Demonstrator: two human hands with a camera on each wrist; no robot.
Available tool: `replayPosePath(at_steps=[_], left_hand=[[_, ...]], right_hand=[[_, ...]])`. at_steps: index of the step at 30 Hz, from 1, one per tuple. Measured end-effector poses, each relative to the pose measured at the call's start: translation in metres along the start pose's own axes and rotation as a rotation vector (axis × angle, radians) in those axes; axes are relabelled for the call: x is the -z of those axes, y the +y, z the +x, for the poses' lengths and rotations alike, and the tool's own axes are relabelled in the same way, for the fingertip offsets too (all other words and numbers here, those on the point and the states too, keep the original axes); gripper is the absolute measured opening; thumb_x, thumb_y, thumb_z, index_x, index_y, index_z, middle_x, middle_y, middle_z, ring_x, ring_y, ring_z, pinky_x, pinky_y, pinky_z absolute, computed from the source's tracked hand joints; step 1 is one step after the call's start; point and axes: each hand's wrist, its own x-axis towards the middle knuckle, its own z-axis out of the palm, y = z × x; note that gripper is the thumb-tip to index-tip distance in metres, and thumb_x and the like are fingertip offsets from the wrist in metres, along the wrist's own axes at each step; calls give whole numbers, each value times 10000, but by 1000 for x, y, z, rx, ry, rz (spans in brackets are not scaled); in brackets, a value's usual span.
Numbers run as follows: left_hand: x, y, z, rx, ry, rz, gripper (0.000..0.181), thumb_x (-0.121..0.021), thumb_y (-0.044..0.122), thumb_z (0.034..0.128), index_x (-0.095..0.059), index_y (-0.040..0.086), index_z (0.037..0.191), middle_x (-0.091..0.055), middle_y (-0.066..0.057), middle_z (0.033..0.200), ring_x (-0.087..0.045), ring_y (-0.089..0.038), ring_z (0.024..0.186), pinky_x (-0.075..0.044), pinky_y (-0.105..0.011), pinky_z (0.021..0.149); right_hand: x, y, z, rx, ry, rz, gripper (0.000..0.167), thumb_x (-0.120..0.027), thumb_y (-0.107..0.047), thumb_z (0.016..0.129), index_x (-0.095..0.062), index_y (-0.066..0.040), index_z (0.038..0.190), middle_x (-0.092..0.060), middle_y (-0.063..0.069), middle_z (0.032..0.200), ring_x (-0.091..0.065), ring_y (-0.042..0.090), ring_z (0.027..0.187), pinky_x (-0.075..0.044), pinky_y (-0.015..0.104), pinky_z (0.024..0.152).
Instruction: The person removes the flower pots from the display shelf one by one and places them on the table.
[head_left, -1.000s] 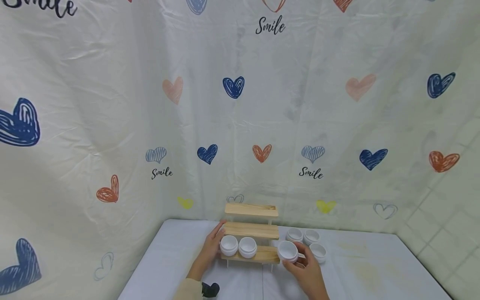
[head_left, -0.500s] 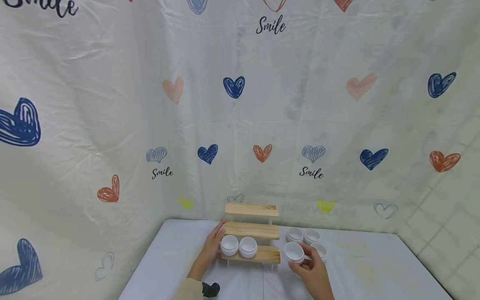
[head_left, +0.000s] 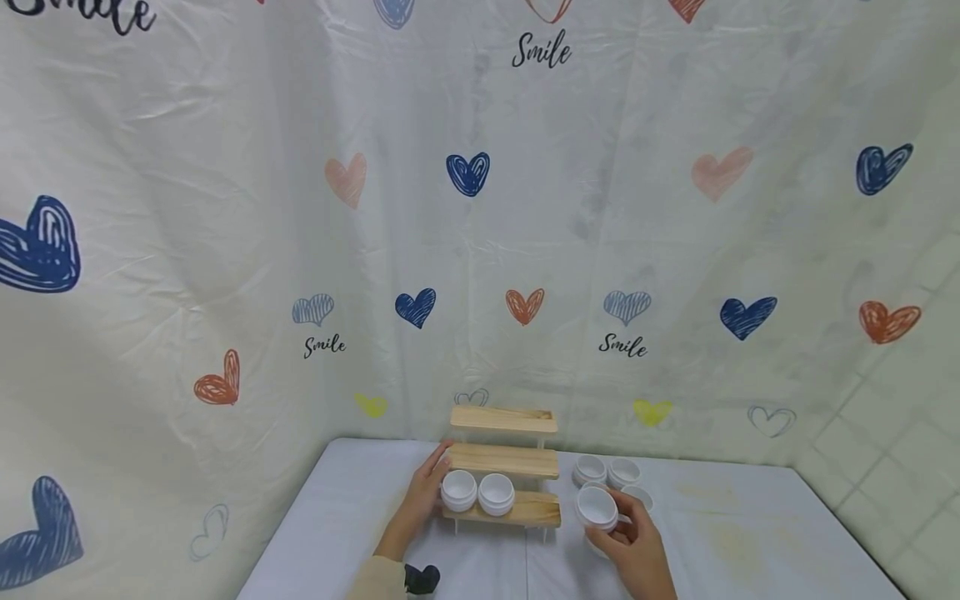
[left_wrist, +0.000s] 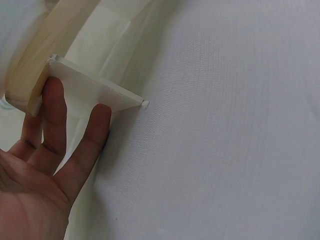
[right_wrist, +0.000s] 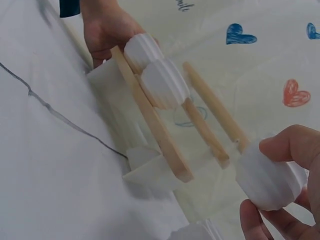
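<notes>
My right hand (head_left: pixel 633 537) pinches a white cup (head_left: pixel 597 507) between thumb and fingers, just right of the lowest shelf. In the right wrist view this cup (right_wrist: pixel 270 175) has a ribbed side and is off the rack. A three-tier wooden rack (head_left: pixel 504 460) stands on white supports. Two white cups, one at the left end (head_left: pixel 458 490) and one beside it (head_left: pixel 496 494), sit upright on its lowest shelf. My left hand (head_left: pixel 422 504) is at the rack's left end. In the left wrist view its extended fingers (left_wrist: pixel 95 125) touch the white side support (left_wrist: pixel 95 82).
Several more white cups (head_left: pixel 624 472) stand on the table right of the rack, one partly hidden behind my right hand. A white cloth (head_left: pixel 720 533) covers the table. Behind the rack hangs a heart-printed curtain (head_left: pixel 540 250).
My right hand has carried its cup rightward, from beside the lowest shelf's right end toward the cups on the table. The left hand, rack and shelf cups have not moved.
</notes>
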Motion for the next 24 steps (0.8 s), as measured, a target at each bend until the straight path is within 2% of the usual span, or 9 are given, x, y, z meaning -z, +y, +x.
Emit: replayPosePath(at_steps=[9,15,24], left_hand=[[-2,-3,5,1,14,27,564,-419,505,1076,-386,271,1588,-281,-136,1688,-220,-474,1548,-197,-749,1189],[-1,-3,3,7,7,6,582,-456,529,1054,-396,291,1581,-292,-108,1689,-225,-449,1557,-190,-738,1200],[0,-1,1,-11,5,10,627,-484,570,1027,-408,278,1576,-319,-98,1680,-239,-444,1554,-200,-735,1199]], right_hand=[[8,8,5,32,15,-53,740,-867,-66,793,-473,-19,1417,-556,233,1331,-619,8,910,-556,153,769],[15,13,7,27,29,-62,742,-861,-69,801,-461,-30,1425,-550,218,1334,-614,-10,897,-554,149,770],[24,11,8,-8,40,-87,738,-864,-115,804,-470,-67,1426,-544,211,1362,-621,34,928,-556,172,756]])
